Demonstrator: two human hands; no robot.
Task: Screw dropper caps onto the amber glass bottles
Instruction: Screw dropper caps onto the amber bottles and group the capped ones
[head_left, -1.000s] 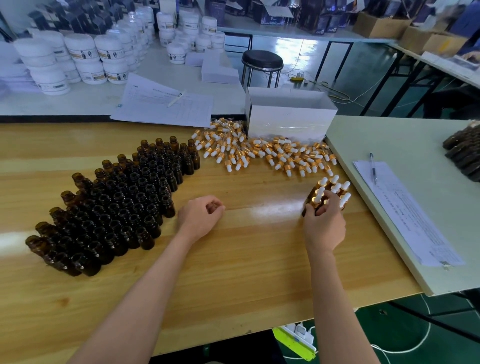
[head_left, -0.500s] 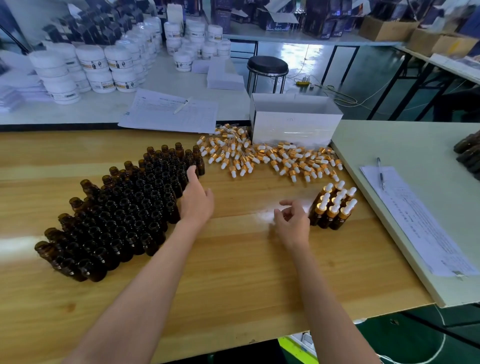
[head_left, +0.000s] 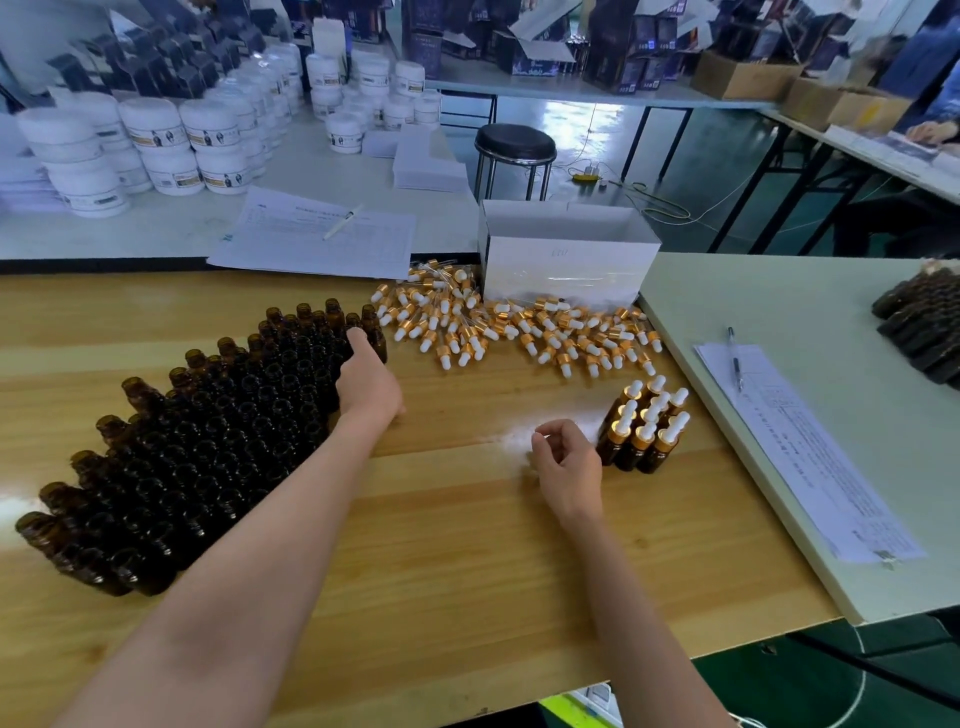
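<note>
At centre left of the frame, the left hand (head_left: 367, 383) reaches into the upper right edge of a packed group of uncapped amber bottles (head_left: 208, 441) on the wooden bench (head_left: 467, 545). Its forefinger lies straight against one bottle. The other fingers are hidden, so I cannot tell whether they grasp anything.

The right hand (head_left: 567, 463) sits at centre, its fingers loosely curled and released. It is just left of a small cluster of capped bottles (head_left: 640, 441).

Gold-collared dropper caps (head_left: 519, 332) lie heaped above, in front of a white box (head_left: 566, 260) with a faint pencilled mark that is unreadable.

The labels on the white jars (head_left: 156, 140) at upper left and the print on the form (head_left: 810, 457) at right are too small to read.
</note>
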